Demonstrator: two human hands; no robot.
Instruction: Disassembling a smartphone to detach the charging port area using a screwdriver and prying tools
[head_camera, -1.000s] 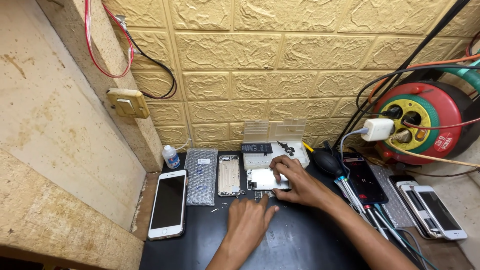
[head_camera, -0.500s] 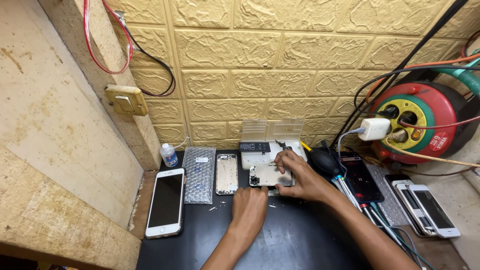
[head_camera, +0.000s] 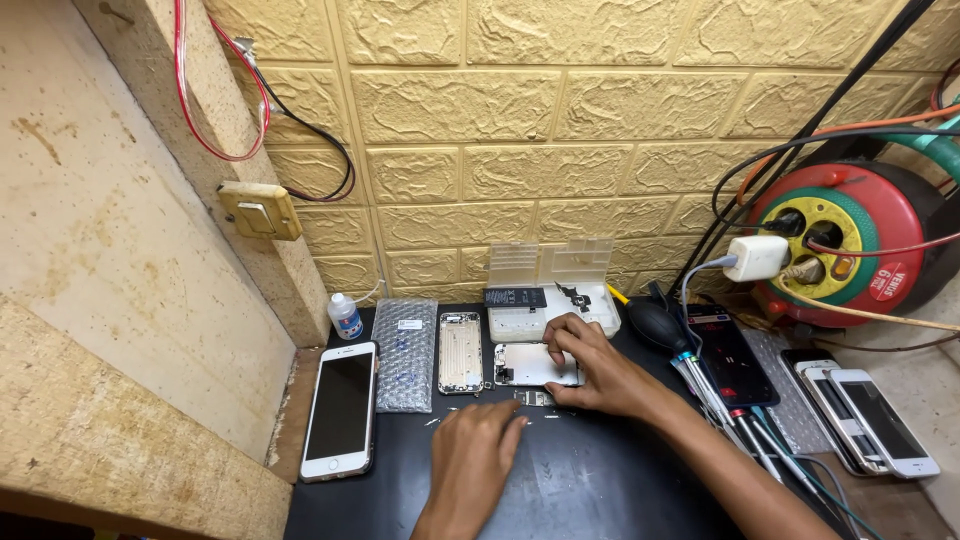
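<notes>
My right hand (head_camera: 592, 365) rests on a silver opened phone part (head_camera: 527, 364) on the black mat (head_camera: 600, 490), its fingers pinching the part's right edge. My left hand (head_camera: 470, 462) lies palm down on the mat just below it, fingertips near a small metal piece (head_camera: 533, 398). A bare phone rear housing (head_camera: 460, 352) lies to the left of the part. Behind them stands a clear parts box (head_camera: 550, 290) with its lid up.
A white phone (head_camera: 340, 410) and a bubble-wrap pouch (head_camera: 404, 352) lie at the mat's left, with a small bottle (head_camera: 344, 316) behind. Right of my arm are a black air blower (head_camera: 655, 322), a dark phone (head_camera: 730, 352), several screwdrivers (head_camera: 740, 425), two phones (head_camera: 870, 415) and a red cable reel (head_camera: 850, 240).
The view has shifted slightly. My left hand has slid a little up the mat toward the silver part; my right hand stays on the part.
</notes>
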